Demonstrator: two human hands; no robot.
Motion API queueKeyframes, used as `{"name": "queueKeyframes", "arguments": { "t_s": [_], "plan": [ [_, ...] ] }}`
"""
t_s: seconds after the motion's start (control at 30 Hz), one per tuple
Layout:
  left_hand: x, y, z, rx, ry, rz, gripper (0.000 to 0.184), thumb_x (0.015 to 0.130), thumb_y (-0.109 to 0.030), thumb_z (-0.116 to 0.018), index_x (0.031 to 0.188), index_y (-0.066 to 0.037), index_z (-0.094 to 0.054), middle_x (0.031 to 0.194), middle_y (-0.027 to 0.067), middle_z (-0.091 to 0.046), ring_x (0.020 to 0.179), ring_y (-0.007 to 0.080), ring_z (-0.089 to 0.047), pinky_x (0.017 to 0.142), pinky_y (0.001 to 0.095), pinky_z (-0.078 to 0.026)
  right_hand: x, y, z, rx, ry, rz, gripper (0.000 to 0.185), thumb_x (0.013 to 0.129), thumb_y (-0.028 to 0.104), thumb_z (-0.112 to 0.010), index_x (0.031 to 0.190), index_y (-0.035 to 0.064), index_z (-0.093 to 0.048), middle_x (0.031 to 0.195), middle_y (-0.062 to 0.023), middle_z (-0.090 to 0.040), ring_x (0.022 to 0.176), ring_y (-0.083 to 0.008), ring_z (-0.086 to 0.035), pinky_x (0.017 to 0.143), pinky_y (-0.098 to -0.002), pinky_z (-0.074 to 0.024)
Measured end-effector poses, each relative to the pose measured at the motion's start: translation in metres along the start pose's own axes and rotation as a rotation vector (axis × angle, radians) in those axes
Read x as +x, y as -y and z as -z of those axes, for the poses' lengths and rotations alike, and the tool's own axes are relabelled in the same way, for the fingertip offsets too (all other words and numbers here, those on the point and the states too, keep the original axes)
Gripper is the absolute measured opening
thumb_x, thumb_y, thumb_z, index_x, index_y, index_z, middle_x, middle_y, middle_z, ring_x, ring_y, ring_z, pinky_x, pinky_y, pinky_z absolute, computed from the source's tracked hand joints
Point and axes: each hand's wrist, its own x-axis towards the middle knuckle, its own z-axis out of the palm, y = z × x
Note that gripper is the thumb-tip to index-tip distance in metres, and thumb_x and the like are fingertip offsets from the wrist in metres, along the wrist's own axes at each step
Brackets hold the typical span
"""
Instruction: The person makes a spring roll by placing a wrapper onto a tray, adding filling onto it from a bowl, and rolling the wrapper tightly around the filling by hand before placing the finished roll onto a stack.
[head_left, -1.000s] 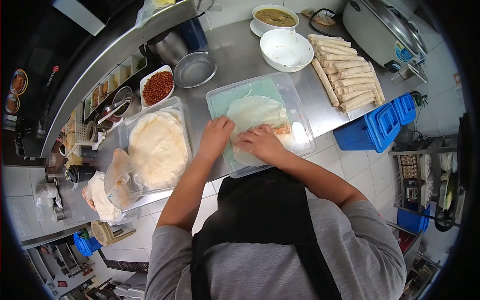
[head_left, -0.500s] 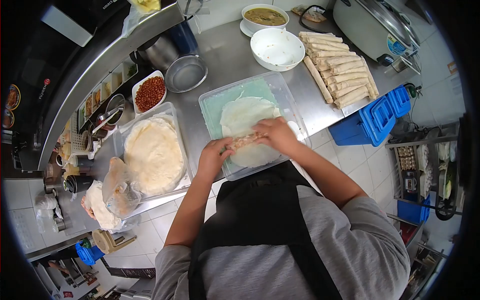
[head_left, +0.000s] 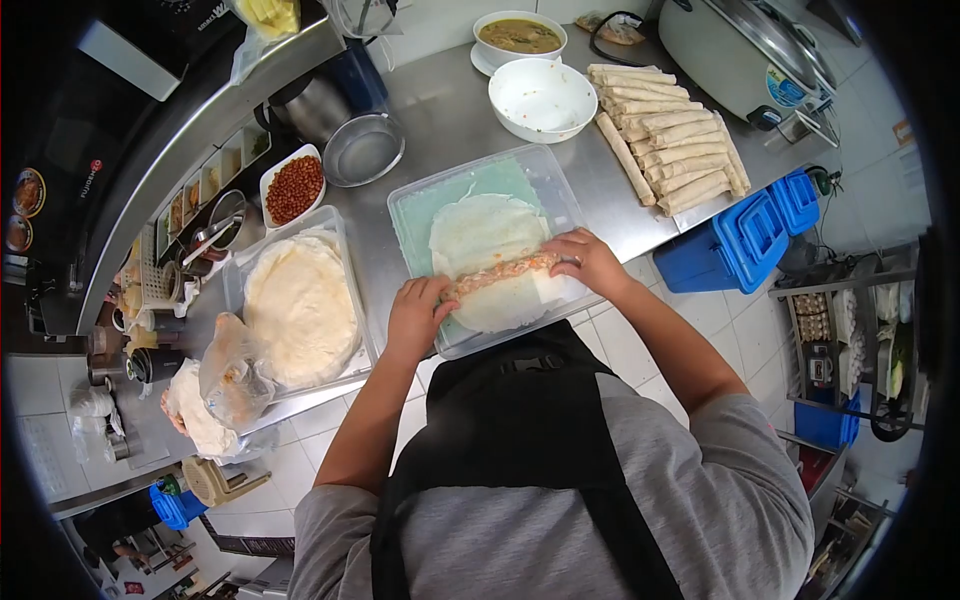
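Observation:
A round, pale wrapper [head_left: 485, 232] lies on the green-tinted clear plastic lid [head_left: 412, 215] in front of me. Across its middle runs a long strip of pinkish minced filling [head_left: 505, 273]. At the strip's left end, my left hand [head_left: 417, 308] pinches the filling between thumb and fingers. My right hand [head_left: 592, 262] does the same at the right end, its fingers curled over the tip. The wrapper is laid flat, not folded over the filling.
Left stands a tub with a stack of wrappers [head_left: 300, 310], with a plastic bag [head_left: 232, 370] beside it. Behind are red-brown nuts or beans [head_left: 293, 190], a metal pan [head_left: 364, 152], a white bowl [head_left: 540, 100] and soup [head_left: 520, 36]. Rolled wrappers [head_left: 675, 140] are piled right, near a large cooker [head_left: 735, 50].
Both hands have moved apart along the filling, the right one farther outward. The filling strip now shows longer and more evenly spread across the wrapper. The view has shifted slightly.

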Motion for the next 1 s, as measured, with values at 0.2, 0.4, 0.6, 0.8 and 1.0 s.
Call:
{"name": "queueKeyframes", "arguments": {
  "t_s": [0.2,0.4,0.6,0.8,1.0],
  "plan": [
    [-0.02,-0.001,0.018,0.112,0.132,-0.279,0.029,0.077,-0.021,-0.076,0.103,-0.014,-0.066,0.133,0.0104,-0.055,0.122,0.0311,-0.054,0.1,0.0406,-0.045,-0.023,0.008,0.014,-0.029,0.08,0.054,0.058,0.07,0.032,-0.082,0.121,0.0114,-0.062,0.123,-0.0076,-0.063,0.11,-0.0309,-0.057,0.095,-0.0409,-0.0445],
    [-0.014,-0.013,0.008,0.179,0.082,-0.285,0.025,0.079,-0.013,-0.075,0.103,-0.013,-0.067,0.134,0.0123,-0.055,0.123,0.0321,-0.054,0.101,0.0399,-0.046,-0.034,0.03,0.009,-0.215,0.131,0.101,0.062,0.069,0.046,-0.08,0.119,0.0142,-0.063,0.14,-0.0094,-0.05,0.122,-0.0335,-0.048,0.101,-0.0472,-0.0368],
    [-0.018,-0.009,-0.006,0.049,-0.076,-0.097,0.017,0.088,-0.011,-0.065,0.105,-0.009,-0.064,0.109,0.0151,-0.067,0.102,0.0313,-0.064,0.089,0.0412,-0.051,-0.051,0.05,-0.015,-0.338,0.054,0.018,0.059,0.072,0.05,-0.077,0.118,0.0161,-0.064,0.14,-0.0118,-0.047,0.125,-0.0349,-0.045,0.1,-0.0504,-0.0355],
    [-0.001,-0.021,-0.004,-0.043,-0.1,0.177,0.013,0.097,-0.014,-0.057,0.106,-0.005,-0.061,0.09,0.0188,-0.066,0.083,0.0362,-0.064,0.072,0.0421,-0.051,-0.037,0.052,-0.016,-0.269,-0.092,0.089,0.023,0.085,0.022,-0.069,0.105,0.0113,-0.067,0.132,-0.0136,-0.055,0.119,-0.0338,-0.05,0.099,-0.0475,-0.0379],
    [0.02,-0.016,-0.02,-0.113,-0.275,0.272,0.013,0.096,-0.015,-0.058,0.103,-0.004,-0.059,0.086,0.0183,-0.065,0.08,0.0366,-0.064,0.069,0.0436,-0.05,0.001,0.045,-0.022,0.036,-0.109,-0.311,0.01,0.089,0.012,-0.063,0.092,0.0026,-0.063,0.099,-0.0186,-0.066,0.09,-0.0368,-0.064,0.079,-0.043,-0.049]
  ]
}}
